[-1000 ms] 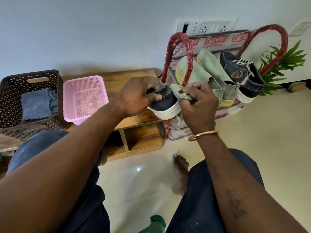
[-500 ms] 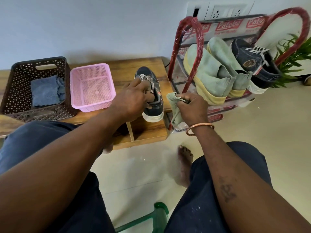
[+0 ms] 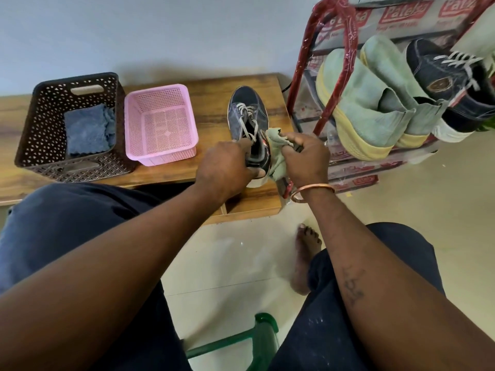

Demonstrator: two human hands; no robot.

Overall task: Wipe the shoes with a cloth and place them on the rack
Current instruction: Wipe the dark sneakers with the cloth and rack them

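A dark denim sneaker [image 3: 247, 111] with grey laces lies toe-away on the wooden bench [image 3: 211, 84]. My left hand [image 3: 223, 170] grips its heel end. My right hand [image 3: 305, 156] holds a pale green cloth [image 3: 277, 145] bunched against the sneaker's right side. The red-framed shoe rack [image 3: 325, 60] stands to the right. On it sit two pale green shoes with yellow soles [image 3: 359, 108] and a matching denim sneaker [image 3: 450, 84].
A dark brown perforated basket [image 3: 40, 129] with a blue cloth [image 3: 88, 129] inside sits on the bench's left. A pink basket [image 3: 160, 127] stands beside it. A green stool frame [image 3: 257, 341] shows between my knees, and a bare foot [image 3: 305, 253] rests on the tiled floor.
The sneaker went from raised in front of the rack to lying on the bench. Both hands came down with it, and the cloth stays at its right side.
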